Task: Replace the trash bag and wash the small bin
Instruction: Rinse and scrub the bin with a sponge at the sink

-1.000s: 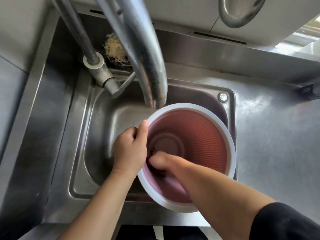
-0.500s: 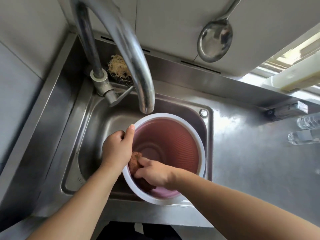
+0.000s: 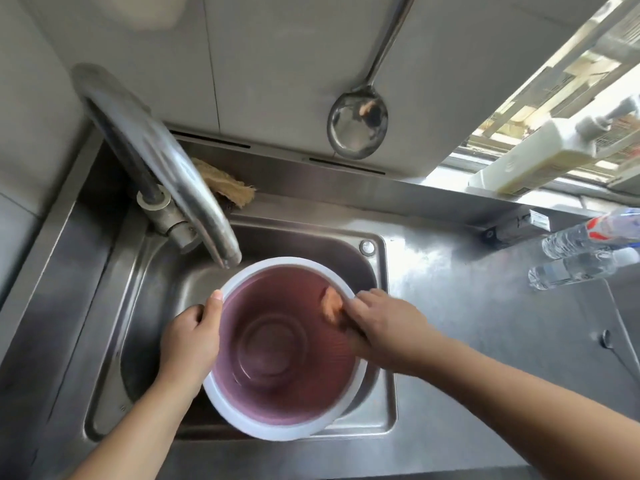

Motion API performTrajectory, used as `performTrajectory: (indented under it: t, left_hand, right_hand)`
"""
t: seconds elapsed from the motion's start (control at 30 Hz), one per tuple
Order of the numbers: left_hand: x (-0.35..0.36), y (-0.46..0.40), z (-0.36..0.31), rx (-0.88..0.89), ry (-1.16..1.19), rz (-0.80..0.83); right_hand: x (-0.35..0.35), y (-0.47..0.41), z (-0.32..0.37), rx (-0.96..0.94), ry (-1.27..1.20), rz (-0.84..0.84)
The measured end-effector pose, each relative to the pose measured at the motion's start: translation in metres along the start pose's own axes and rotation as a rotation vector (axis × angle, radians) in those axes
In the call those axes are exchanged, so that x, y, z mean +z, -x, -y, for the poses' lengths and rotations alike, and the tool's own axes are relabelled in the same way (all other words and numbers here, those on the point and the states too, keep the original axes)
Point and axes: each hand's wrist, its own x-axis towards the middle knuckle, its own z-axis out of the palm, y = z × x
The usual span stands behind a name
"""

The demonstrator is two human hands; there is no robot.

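The small bin [image 3: 277, 382], pink and ribbed inside with a white rim, sits open-side up in the steel sink [image 3: 145, 306], below the tap's spout. My left hand [image 3: 192, 337] grips the bin's left rim, thumb on the edge. My right hand [image 3: 384, 323] reaches over the right rim and presses an orange-brown scrub pad [image 3: 330, 303] against the upper right inner wall. The bin's floor shows no trash bag.
A curved steel tap [image 3: 166, 168] arches over the sink from the back left. A fibrous scourer [image 3: 225, 187] lies behind it. A ladle [image 3: 358, 126] hangs on the wall. Two clear plastic bottles [image 3: 588, 251] lie on the counter at right; a white dispenser bottle [image 3: 540, 157] rests on the window ledge.
My right hand has moved with the scrub pad from the bin's lower left inner wall across to the upper right wall. My left hand stays on the left rim. The camera has pulled back and up.
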Motion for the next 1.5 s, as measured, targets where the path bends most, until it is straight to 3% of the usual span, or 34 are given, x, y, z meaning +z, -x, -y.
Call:
performTrajectory:
  t: [0.07,0.2,0.37,0.57,0.7,0.9,1.07,1.2,1.4,1.5]
  left_hand:
    - [0.0,0.001,0.002,0.003,0.0,0.002]
    - [-0.003,0.0,0.007,-0.011,0.01,-0.005]
    - [-0.005,-0.002,0.012,-0.033,0.025,-0.034]
    - [-0.004,-0.001,0.012,-0.039,0.037,-0.046]
    - [-0.004,-0.001,0.012,-0.067,0.039,-0.042]
    - [-0.005,0.005,0.0,-0.088,-0.113,-0.078]
    - [0.001,0.025,-0.007,-0.139,0.009,-0.068]
    - [0.002,0.042,-0.012,-0.115,0.035,-0.024]
    - [-0.003,0.054,-0.01,-0.008,-0.044,-0.012]
    - [-0.009,0.051,-0.012,0.026,-0.072,0.015]
  right_hand:
    - [-0.006,-0.012,-0.037,0.125,-0.029,-0.149]
    - [-0.002,-0.048,-0.107,0.358,0.112,-0.247]
    - [0.018,-0.082,-0.162,0.548,0.153,-0.207]
    - [0.07,-0.105,-0.172,0.717,0.037,-0.087]
    - [0.077,-0.105,-0.174,0.705,0.088,-0.126]
    - [0.049,-0.096,-0.161,0.684,0.045,0.09]
    - [0.036,-0.048,-0.102,0.356,0.049,-0.028]
    - [0.045,0.013,-0.057,0.264,-0.062,0.013]
    - [0.066,0.112,-0.012,0.425,-0.159,0.274]
    - [0.088,0.158,0.02,0.482,-0.226,0.487]
